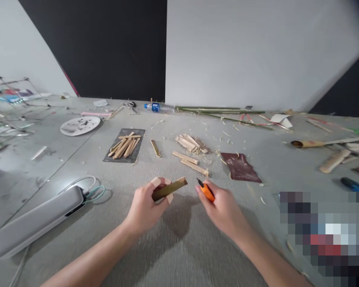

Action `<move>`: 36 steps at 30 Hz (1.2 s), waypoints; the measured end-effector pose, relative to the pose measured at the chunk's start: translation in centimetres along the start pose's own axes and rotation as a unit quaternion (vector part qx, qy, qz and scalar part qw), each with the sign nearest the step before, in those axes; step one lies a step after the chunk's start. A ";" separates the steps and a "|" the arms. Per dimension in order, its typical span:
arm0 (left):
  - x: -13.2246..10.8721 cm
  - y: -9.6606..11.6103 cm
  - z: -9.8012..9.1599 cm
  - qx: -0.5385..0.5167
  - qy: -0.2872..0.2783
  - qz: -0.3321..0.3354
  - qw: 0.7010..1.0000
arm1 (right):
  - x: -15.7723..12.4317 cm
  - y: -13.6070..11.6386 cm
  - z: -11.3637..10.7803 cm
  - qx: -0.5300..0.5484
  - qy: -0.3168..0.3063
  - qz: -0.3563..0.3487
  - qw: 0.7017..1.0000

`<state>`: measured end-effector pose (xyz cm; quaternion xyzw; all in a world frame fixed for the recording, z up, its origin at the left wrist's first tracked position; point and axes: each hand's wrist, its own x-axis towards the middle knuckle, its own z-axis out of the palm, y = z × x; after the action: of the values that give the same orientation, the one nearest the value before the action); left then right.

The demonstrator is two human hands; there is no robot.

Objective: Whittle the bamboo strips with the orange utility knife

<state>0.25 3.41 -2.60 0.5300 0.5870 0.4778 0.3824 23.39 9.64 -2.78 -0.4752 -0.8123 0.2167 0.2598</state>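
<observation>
My left hand (pixel 145 207) is closed around a short green-brown bamboo piece (pixel 170 188), which points right and slightly up. Pale tape wraps my thumb and one finger. My right hand (pixel 223 207) grips an orange utility knife (pixel 206 190), its dark tip aimed up-left toward the bamboo's free end, a small gap between them. Both hands hover just above the grey floor surface (pixel 179 247). Beyond them lie cut bamboo strips (pixel 190 162) and a looser pile of pieces (pixel 191 143).
A dark sheet with several bamboo sticks (pixel 125 146) lies left of centre, a brown sandpaper sheet (pixel 241 167) to the right. A grey case with cables (pixel 38 220) sits at the left. Long green stalks (pixel 221 111), a water bottle (pixel 158 107) and a white plate (pixel 80 125) lie farther back.
</observation>
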 end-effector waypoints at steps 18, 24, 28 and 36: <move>-0.4 -1.0 0.2 0.093 -0.023 0.083 0.992 | -0.6 -0.8 -0.1 0.055 -0.072 -0.012 0.996; -0.9 1.0 -0.3 0.030 -0.073 0.008 0.997 | -0.7 -1.7 -0.7 0.070 -0.099 -0.015 0.993; -1.5 1.8 -0.8 -0.073 -0.057 -0.059 0.994 | -0.6 -2.9 -2.2 0.071 -0.103 -0.015 0.992; -2.1 2.3 -0.2 -0.276 0.013 -0.135 0.952 | -1.2 -5.3 -4.1 0.041 -0.122 -0.021 0.992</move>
<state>0.99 1.27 -0.42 0.3134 0.5031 0.5719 0.5671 22.96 6.60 3.29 -0.4173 -0.8378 0.3009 0.1830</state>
